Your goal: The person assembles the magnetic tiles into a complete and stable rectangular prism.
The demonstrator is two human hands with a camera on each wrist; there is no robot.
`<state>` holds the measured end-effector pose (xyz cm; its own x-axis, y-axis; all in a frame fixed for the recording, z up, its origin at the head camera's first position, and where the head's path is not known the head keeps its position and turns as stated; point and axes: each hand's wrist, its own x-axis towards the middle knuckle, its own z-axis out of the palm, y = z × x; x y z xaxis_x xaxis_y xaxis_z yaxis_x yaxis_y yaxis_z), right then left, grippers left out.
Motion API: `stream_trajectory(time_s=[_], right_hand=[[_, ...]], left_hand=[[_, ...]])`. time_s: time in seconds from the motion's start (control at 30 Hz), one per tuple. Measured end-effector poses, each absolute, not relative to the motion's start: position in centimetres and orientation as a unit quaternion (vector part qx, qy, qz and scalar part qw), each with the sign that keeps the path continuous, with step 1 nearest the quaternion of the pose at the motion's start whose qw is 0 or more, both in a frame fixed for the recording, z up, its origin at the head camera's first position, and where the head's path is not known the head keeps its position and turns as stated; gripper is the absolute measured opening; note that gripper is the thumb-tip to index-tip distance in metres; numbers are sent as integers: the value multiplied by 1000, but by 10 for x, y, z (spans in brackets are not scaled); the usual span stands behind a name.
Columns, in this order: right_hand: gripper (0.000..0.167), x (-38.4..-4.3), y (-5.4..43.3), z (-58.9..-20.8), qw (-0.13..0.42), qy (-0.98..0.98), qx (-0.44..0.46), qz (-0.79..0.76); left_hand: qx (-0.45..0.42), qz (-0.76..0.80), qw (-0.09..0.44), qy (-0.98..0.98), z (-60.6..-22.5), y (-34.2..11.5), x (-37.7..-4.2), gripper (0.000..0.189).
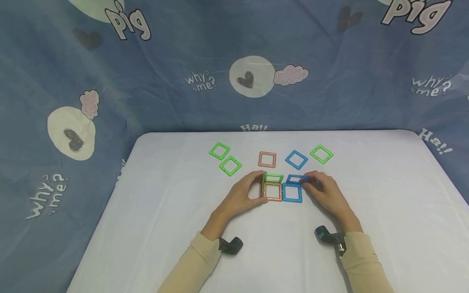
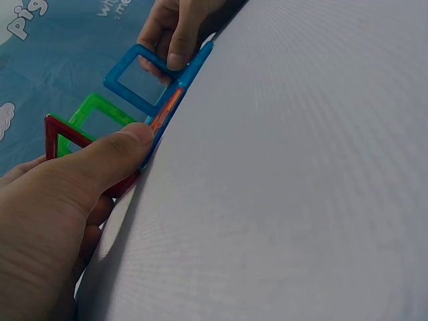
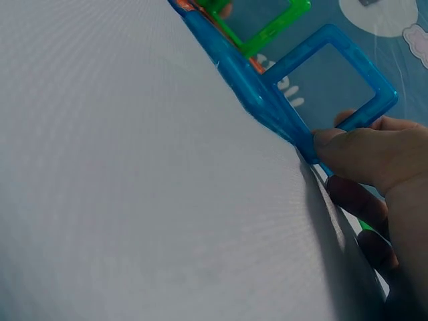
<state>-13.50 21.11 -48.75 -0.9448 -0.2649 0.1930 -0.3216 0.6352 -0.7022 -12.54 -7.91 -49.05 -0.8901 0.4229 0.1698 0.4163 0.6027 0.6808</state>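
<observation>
Forearms [image 1: 191, 266] leave a lane [image 1: 278, 244], ended by adjoining squares [image 1: 282, 192].

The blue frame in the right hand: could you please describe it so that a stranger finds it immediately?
On the white table, find the right hand. It pinches the upright blue frame, whereas the neighbouring blue frame lies flat and the upright green frame differs in colour.

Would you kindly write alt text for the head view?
A person's left hand grips the left end of a cluster of coloured square frames on a white table, while the right hand pinches a raised blue frame. Five more frames lie beyond.
</observation>
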Motion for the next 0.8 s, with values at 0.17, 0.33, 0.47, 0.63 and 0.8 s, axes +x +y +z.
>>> stream_trajectory(time_s=[0.17, 0.33, 0.47, 0.63, 0.8], right_hand=[[22, -134, 211, -487, 34, -906, 154, 393], [23, -135, 209, -487, 29, -907, 153, 391], [23, -134, 209, -486, 25, -909, 148, 388], [23, -134, 209, -486, 21, -910, 145, 388], [23, -134, 208, -487, 24, -910, 149, 386]], left_hand=[[237, 381, 4, 894, -492, -79, -125, 81], [238, 382, 2, 893, -490, -79, -125, 81], [239, 380, 7, 893, -490, -79, -125, 82], [236, 382, 8, 893, -489, -79, -124, 81], [235, 378, 6, 895, -490, -79, -124, 81]])
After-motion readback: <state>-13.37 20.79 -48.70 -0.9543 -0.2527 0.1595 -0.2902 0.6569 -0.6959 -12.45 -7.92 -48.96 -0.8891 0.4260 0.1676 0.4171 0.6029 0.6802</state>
